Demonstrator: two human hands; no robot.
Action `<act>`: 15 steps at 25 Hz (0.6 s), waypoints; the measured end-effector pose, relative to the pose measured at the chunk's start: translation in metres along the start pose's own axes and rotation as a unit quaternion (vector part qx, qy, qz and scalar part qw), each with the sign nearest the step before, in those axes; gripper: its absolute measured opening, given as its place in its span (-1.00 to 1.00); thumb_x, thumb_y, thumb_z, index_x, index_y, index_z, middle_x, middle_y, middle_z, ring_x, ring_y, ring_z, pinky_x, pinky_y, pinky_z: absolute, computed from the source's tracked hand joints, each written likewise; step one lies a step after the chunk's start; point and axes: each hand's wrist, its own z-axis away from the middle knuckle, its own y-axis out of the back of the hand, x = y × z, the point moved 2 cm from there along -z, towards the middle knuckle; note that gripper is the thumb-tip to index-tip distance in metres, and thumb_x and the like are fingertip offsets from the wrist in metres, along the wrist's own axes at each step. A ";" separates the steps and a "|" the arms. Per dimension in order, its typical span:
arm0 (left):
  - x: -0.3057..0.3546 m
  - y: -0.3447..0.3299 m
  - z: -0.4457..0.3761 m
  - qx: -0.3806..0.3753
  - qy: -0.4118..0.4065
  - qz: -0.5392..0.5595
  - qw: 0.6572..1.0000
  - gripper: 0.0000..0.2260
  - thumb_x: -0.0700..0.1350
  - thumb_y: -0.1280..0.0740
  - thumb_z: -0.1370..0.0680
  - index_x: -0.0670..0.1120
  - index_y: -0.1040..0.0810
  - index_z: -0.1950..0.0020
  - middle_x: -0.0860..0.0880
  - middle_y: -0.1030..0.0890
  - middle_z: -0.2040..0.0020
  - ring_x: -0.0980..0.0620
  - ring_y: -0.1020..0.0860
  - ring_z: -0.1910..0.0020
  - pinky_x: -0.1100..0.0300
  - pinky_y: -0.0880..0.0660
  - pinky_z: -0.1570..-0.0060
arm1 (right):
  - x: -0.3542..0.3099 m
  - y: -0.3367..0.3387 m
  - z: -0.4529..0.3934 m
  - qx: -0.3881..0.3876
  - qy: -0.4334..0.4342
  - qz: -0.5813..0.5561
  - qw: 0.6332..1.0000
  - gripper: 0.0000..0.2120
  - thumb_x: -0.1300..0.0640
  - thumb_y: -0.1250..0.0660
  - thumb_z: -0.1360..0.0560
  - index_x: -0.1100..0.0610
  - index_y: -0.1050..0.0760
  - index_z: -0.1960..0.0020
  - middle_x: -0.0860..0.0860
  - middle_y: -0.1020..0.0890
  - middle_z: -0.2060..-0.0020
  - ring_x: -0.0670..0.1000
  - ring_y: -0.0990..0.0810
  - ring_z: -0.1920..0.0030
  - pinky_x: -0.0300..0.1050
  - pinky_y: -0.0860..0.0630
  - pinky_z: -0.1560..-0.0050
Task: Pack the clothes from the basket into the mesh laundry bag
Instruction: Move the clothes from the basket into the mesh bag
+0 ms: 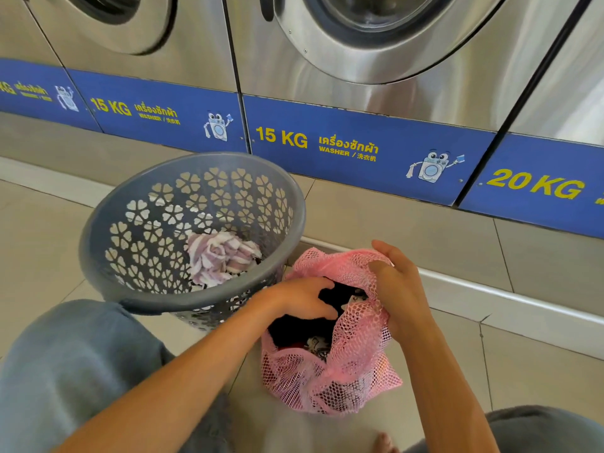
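1. The pink mesh laundry bag (330,371) is standing on the tiled floor (408,230), just right of the grey basket (98,223) and in front of a row of steel washers (376,103).
2. The right hand (397,286) is gripping the bag's far rim, bunching the mesh and lifting the mouth open.
3. The left hand (302,297) is reaching into the mouth, fingers curled over dark clothes (294,331) (whether it is actually grasping them cannot be told).
4. A striped purple-and-white garment (219,256) is lying crumpled at the bottom of the basket.
5. Grey trouser legs (72,364) are framing both lower corners.
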 end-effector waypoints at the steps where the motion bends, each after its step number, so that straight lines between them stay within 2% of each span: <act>1: 0.006 0.016 0.015 -0.003 -0.012 0.001 1.000 -0.30 0.10 -0.37 -0.51 0.10 -0.17 -0.59 0.05 -0.28 -0.56 0.00 -0.31 -0.51 0.07 -0.31 -0.45 | -0.001 -0.004 0.000 -0.005 -0.004 -0.003 1.000 -0.59 0.22 -0.23 -0.56 -0.10 -0.51 -0.34 0.06 -0.59 -0.24 0.13 -0.59 -0.20 0.20 -0.56 -0.23; 3: 0.018 0.049 0.043 0.012 -0.045 0.021 0.999 -0.39 -0.07 -0.34 -0.55 0.09 -0.22 -0.57 0.07 -0.40 -0.48 0.13 -0.48 -0.34 0.23 -0.43 -0.30 | -0.002 -0.012 -0.001 -0.017 -0.014 -0.007 1.000 -0.55 0.23 -0.24 -0.55 -0.09 -0.47 -0.38 0.08 -0.58 -0.27 0.15 -0.59 -0.22 0.20 -0.56 -0.23; 5: 0.023 0.080 0.064 0.044 -0.067 0.067 0.995 -0.48 -0.20 -0.32 -0.55 0.11 -0.36 -0.48 0.14 -0.53 -0.30 0.29 -0.59 -0.03 0.45 -0.47 0.06 | -0.003 -0.024 -0.002 -0.032 -0.023 0.002 0.999 -0.49 0.22 -0.25 -0.53 -0.10 -0.41 -0.44 0.07 -0.56 -0.31 0.13 -0.57 -0.25 0.18 -0.55 -0.25; 6: 0.022 0.092 0.070 0.066 -0.076 0.088 0.991 -0.51 -0.23 -0.31 -0.55 0.09 -0.42 -0.45 0.16 -0.54 -0.30 0.29 -0.59 -0.04 0.48 -0.46 0.12 | -0.003 -0.030 -0.002 -0.040 -0.024 0.008 0.999 -0.46 0.21 -0.25 -0.53 -0.11 -0.37 -0.48 0.06 -0.53 -0.36 0.12 -0.55 -0.28 0.17 -0.53 -0.27; 7: 0.019 0.101 0.073 0.088 -0.079 0.109 0.987 -0.54 -0.26 -0.30 -0.56 0.07 -0.46 -0.43 0.14 -0.54 -0.32 0.26 -0.59 -0.08 0.45 -0.48 0.10 | -0.005 -0.036 -0.002 -0.050 -0.025 0.013 0.998 -0.43 0.21 -0.24 -0.54 -0.11 -0.32 -0.51 0.05 -0.47 -0.42 0.11 -0.52 -0.33 0.14 -0.50 -0.31; 9: 0.005 0.115 0.074 0.131 -0.075 0.150 0.977 -0.59 -0.29 -0.30 -0.57 0.02 -0.52 -0.37 0.08 -0.56 -0.32 0.21 -0.59 -0.10 0.26 -0.58 -0.04 | -0.011 -0.048 0.001 -0.069 -0.026 0.032 0.997 -0.41 0.23 -0.20 -0.59 -0.12 -0.21 -0.57 -0.03 -0.42 -0.43 0.18 -0.46 -0.39 0.13 -0.47 -0.32; 11: -0.014 0.125 0.065 0.167 -0.048 0.183 0.968 -0.62 -0.32 -0.29 -0.57 -0.02 -0.55 -0.34 0.04 -0.59 -0.29 0.13 -0.60 -0.15 0.13 -0.59 -0.13 | -0.012 -0.055 -0.003 -0.076 -0.034 0.047 0.995 -0.40 0.24 -0.17 -0.63 -0.14 -0.15 -0.59 -0.04 -0.47 -0.27 0.32 -0.35 -0.43 0.22 -0.40 -0.33; 13: -0.034 0.133 0.050 0.186 -0.002 0.180 0.966 -0.60 -0.33 -0.26 -0.55 -0.04 -0.55 -0.34 0.05 -0.58 -0.30 0.06 -0.59 -0.21 0.07 -0.55 -0.21 | -0.013 -0.062 -0.004 -0.080 -0.042 0.057 0.994 -0.40 0.22 -0.17 -0.64 -0.17 -0.13 -0.59 -0.18 -0.43 -0.10 0.32 -0.30 -0.43 0.23 -0.37 -0.33; 15: -0.058 0.137 0.028 0.190 0.042 0.132 0.972 -0.59 -0.31 -0.25 -0.54 -0.05 -0.55 -0.36 0.04 -0.56 -0.31 0.02 -0.55 -0.25 0.08 -0.49 -0.27 | -0.010 -0.071 -0.012 -0.083 -0.046 0.065 0.993 -0.40 0.20 -0.17 -0.65 -0.19 -0.13 -0.59 -0.21 -0.45 -0.10 0.30 -0.32 -0.43 0.20 -0.41 -0.31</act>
